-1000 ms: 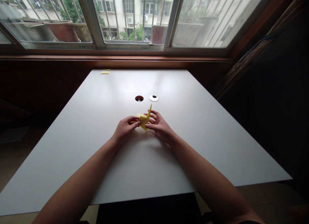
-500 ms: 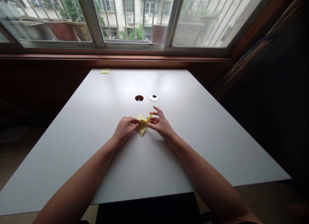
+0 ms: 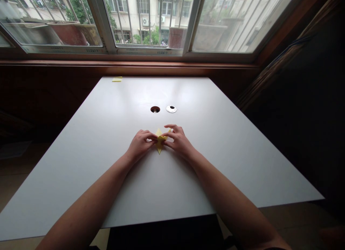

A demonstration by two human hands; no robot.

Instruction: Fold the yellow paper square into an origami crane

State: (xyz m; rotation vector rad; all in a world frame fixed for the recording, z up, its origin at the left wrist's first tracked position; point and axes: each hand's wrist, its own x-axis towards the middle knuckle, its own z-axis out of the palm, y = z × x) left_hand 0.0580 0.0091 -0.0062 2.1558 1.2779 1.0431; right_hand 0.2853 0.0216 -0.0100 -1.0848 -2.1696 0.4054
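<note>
A folded yellow origami crane [image 3: 159, 148] is held just above the white table, one pointed wing toward me and the other pointing away. On its left side my left hand [image 3: 140, 142] pinches the paper between thumb and fingers. From the right, my right hand [image 3: 178, 138] has its thumb and index finger closed on the crane near the middle, with the other fingers curved above. Part of the crane's narrow right-hand point is hidden behind those fingers.
Beyond the hands, the white table [image 3: 129, 99] has a round cable hole [image 3: 155, 109] with a silver cover ring [image 3: 171, 109] beside it. Yellow paper strips [image 3: 117, 79] lie at the far left corner. A barred window [image 3: 148, 20] stands behind.
My right hand has moved left and its thumb and index finger have closed on the crane. The narrow right-hand point, upright before, is now mostly covered. My left hand has barely moved.
</note>
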